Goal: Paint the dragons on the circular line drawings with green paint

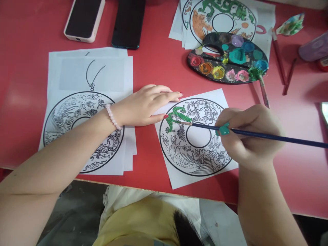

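My right hand [252,133] grips a thin blue-handled paintbrush [276,137]. Its bristle tip touches the green-painted part of a dragon on the printed drawing sheet [198,135], whose ring-shaped design also has a phoenix and is otherwise black line. Fingers stretched out, my left hand [147,104] lies flat, its fingertips on the upper left edge of that sheet. A pink bead bracelet [112,117] circles the left wrist. Beneath the left forearm is a stack of similar uncoloured sheets [92,73].
A black paint palette [228,58] holds many colours, with a brush [263,92] leaning on it. Behind are partly painted sheets [220,20]. Two phones [84,18] lie at the back. Two red brushes [279,58], a crumpled stained tissue [290,25] and a purplish container [314,48] are at right.
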Tool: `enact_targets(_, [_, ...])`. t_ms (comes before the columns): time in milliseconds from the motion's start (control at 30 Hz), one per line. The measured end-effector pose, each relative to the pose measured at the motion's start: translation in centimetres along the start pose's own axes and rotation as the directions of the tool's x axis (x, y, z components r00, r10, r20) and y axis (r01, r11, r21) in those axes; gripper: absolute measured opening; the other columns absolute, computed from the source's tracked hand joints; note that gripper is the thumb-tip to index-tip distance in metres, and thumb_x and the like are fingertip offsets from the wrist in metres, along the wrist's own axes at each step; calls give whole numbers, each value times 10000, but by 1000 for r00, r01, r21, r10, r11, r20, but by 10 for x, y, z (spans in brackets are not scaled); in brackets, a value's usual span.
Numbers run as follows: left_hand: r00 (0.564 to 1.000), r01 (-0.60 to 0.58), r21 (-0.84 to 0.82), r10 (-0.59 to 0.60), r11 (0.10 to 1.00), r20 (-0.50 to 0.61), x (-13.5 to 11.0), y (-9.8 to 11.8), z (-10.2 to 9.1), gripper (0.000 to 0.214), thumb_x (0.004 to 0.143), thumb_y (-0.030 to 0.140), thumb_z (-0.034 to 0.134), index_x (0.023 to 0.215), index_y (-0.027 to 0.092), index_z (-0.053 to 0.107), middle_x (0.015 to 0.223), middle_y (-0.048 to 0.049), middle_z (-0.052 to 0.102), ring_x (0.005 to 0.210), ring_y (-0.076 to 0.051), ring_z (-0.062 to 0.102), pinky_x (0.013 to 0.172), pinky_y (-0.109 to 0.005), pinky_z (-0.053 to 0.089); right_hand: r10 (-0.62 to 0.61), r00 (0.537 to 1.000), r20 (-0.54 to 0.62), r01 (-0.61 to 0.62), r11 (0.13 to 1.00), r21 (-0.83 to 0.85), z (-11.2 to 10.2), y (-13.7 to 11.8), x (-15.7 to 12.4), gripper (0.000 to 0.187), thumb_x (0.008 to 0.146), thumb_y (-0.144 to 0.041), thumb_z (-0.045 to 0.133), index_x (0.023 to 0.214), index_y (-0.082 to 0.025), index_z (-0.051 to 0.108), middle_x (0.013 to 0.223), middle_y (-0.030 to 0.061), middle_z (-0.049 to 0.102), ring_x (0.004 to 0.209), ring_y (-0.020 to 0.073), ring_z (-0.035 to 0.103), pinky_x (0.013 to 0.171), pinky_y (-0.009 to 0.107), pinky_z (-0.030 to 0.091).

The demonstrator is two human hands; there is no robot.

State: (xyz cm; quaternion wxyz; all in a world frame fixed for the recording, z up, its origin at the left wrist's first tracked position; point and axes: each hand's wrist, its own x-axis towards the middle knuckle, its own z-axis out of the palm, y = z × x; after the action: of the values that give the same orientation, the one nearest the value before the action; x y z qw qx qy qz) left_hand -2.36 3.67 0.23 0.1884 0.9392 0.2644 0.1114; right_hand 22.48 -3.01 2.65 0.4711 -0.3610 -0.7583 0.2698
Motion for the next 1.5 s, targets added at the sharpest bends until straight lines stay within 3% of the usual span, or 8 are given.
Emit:
enact_targets(167, [1000, 9, 1, -9, 1000, 8, 1, 0, 0, 585, 891, 252, 538, 1433, 221, 317, 1368, -111, 474, 1278, -289, 410, 1048, -482, 326, -12, 1000, 3, 12, 1000, 18, -1, 0, -1, 276, 641, 13, 531, 763, -229, 476, 600, -28, 476, 515, 114, 530, 428, 278, 376])
enact_targets(733, [1000, -9, 7, 9, 1000, -14, 0, 0, 1, 567, 889, 233, 544, 1416, 180, 343, 1361, -130, 478, 1276, -293, 415, 1043, -460, 327, -37, 999, 24, 38, 999, -12, -3, 1, -1, 254, 651, 19, 493, 741, -209, 427, 562, -66, 346, 493, 87, 466, 403, 256, 333])
enact_targets(1033, [1000, -22, 21, 23, 1000, -15, 1, 0, 0, 532, 894, 241, 550, 1389, 163, 373, 1362, -132, 489, 1273, -280, 425, 1041, -437, 334, -9, 999, 31, 10, 1000, -26, -4, -1, -2, 254, 644, 12, 491, 737, -216, 425, 591, -56, 404, 499, 81, 457, 409, 249, 331])
enact_targets(1200, [1000, -20, 30, 20, 999, -11, 1, 0, -1, 525, 890, 239, 561, 1376, 155, 381, 1360, -134, 492, 1272, -275, 427, 1039, -424, 338, -61, 998, 6, 61, 998, -12, -3, -3, 0, 260, 642, 19, 490, 738, -213, 425, 607, -48, 432, 498, 73, 459, 416, 239, 341])
enact_targets(1333, [1000, -21, 34, 22, 999, -12, 1, 0, -1, 510, 899, 247, 552, 1372, 156, 385, 1358, -133, 495, 1273, -275, 427, 1040, -423, 339, -8, 999, 31, 8, 1000, -9, -2, -2, -2, 261, 645, 4, 494, 754, -224, 431, 625, -39, 476, 508, 89, 475, 414, 246, 335])
enact_targets(1500, [1000, -18, 37, 18, 999, -7, 1, 1, -2, 512, 896, 247, 556, 1370, 147, 387, 1360, -135, 492, 1273, -273, 426, 1042, -421, 339, -13, 1000, 23, 14, 998, -56, -3, -2, -2, 246, 632, -2, 489, 727, -216, 413, 603, -48, 440, 504, 79, 442, 411, 239, 322])
